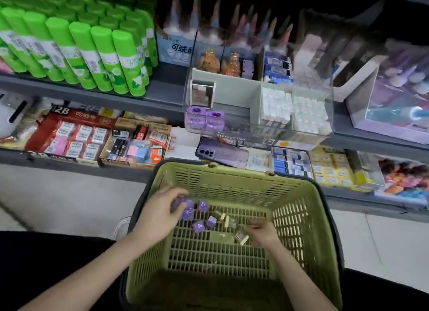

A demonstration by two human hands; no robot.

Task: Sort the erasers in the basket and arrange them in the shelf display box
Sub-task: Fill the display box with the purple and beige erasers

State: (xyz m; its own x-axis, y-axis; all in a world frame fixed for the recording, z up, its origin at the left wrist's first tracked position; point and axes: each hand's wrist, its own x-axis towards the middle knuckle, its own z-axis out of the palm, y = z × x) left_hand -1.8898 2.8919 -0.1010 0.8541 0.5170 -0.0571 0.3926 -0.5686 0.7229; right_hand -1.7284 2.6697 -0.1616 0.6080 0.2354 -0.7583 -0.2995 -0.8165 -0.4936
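Soft, even light. The top right corner is dark. Edges bend. Everything is blurry, the right hand (262,234) most.

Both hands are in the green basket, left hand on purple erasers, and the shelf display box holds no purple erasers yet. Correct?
No: the head view shows stacked purple erasers in the display box, front left. Left hand and right hand are in the basket, left gripping loose purple erasers.
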